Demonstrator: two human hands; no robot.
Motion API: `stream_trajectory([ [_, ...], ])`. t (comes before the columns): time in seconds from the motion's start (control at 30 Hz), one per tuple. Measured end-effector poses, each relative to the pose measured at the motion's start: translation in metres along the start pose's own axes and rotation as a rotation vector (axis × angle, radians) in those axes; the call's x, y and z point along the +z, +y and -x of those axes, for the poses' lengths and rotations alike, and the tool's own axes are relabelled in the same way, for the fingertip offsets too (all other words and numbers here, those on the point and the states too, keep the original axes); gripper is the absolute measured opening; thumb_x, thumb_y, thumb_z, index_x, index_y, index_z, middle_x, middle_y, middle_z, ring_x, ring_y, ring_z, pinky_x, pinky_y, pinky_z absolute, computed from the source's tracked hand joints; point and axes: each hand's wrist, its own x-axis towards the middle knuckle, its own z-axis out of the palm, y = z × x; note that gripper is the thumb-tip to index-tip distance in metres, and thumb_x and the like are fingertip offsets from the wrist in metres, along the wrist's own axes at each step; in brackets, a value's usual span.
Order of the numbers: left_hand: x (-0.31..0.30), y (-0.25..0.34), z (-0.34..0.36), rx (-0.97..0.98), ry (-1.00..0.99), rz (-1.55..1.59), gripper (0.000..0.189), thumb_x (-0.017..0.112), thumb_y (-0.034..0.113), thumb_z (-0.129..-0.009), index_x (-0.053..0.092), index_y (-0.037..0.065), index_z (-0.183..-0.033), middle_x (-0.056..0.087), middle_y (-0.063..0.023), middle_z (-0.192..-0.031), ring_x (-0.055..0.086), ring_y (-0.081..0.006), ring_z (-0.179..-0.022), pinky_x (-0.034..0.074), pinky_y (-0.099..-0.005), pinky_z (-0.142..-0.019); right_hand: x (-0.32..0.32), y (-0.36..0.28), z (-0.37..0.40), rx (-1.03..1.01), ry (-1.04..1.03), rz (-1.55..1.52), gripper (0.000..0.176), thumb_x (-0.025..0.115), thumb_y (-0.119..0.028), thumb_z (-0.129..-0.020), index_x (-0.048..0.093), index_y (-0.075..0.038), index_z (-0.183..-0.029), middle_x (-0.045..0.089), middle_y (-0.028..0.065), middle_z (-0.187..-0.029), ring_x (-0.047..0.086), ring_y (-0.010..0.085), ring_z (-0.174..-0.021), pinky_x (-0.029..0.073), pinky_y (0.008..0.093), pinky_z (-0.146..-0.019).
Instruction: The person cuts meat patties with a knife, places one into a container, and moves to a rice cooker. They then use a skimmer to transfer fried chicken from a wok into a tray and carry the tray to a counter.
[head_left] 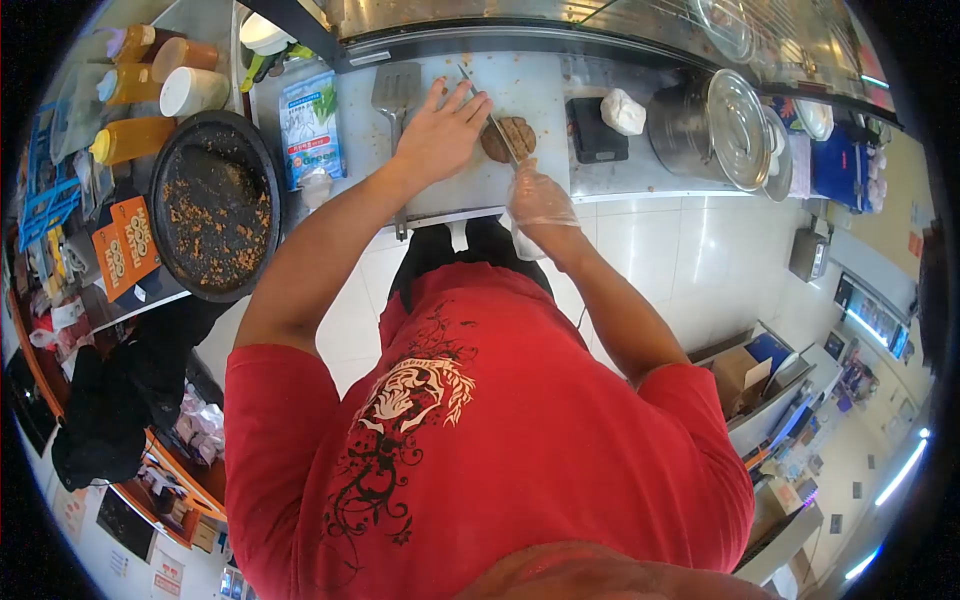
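Observation:
A brown, round patty (518, 133) lies on the white cutting board (540, 85). Gripped in my right hand (540, 203), which wears a clear plastic glove, is a knife (497, 122) whose blade slants across the patty. My left hand (443, 128), bare, has its fingers stretched out and apart left of the patty, fingertips close beside the front part of the blade. A metal spatula (397, 92) lies left of that hand, its handle pointing toward my body.
Left of the board are a green-and-white packet (310, 125) and a black round pan (180, 260) with brown crumbs. Sauce bottles (135, 138) stand beyond. To the right, a black scale (592, 143) carries a white crumpled bundle (623, 112), near a metal pot (680, 130).

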Motion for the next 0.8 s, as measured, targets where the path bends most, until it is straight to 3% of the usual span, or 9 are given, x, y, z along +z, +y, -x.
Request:
stream_trajectory([
  [0.5, 0.017, 0.003, 0.013, -0.058, -0.022, 0.081, 0.068, 0.061, 0.016, -0.081, 0.042, 0.004, -0.145, 0.042, -0.0093, -0.151, 0.032, -0.0287, -0.145, 0.018, -0.0559, -0.118, 0.001, -0.012, -0.010, 0.098, -0.080, 0.064, 0.023, 0.042, -0.011, -0.092, 0.052, 0.003, -0.106, 0.068, 0.0304, -0.092, 0.069, 0.0437, -0.088, 0.054, 0.0514, -0.078],
  [0.63, 0.029, 0.016, 0.023, -0.073, -0.086, 0.086, 0.070, 0.059, 0.016, -0.082, 0.038, 0.004, -0.147, 0.041, -0.0105, -0.152, 0.031, -0.0283, -0.145, 0.016, -0.0538, -0.119, 0.043, 0.014, -0.007, 0.023, -0.046, 0.058, 0.024, 0.042, -0.010, -0.092, 0.052, 0.005, -0.106, 0.067, 0.0310, -0.091, 0.068, 0.0446, -0.088, 0.054, 0.0525, -0.078],
  [0.8, 0.013, 0.001, 0.020, -0.107, 0.017, 0.104, 0.074, 0.061, 0.018, -0.081, 0.034, 0.008, -0.150, 0.040, -0.0131, -0.152, 0.033, -0.0288, -0.144, 0.019, -0.0508, -0.119, 0.041, 0.016, -0.013, 0.035, 0.009, 0.068, 0.021, 0.043, -0.010, -0.093, 0.052, 0.006, -0.102, 0.066, 0.0327, -0.087, 0.068, 0.0457, -0.083, 0.055, 0.0523, -0.072],
])
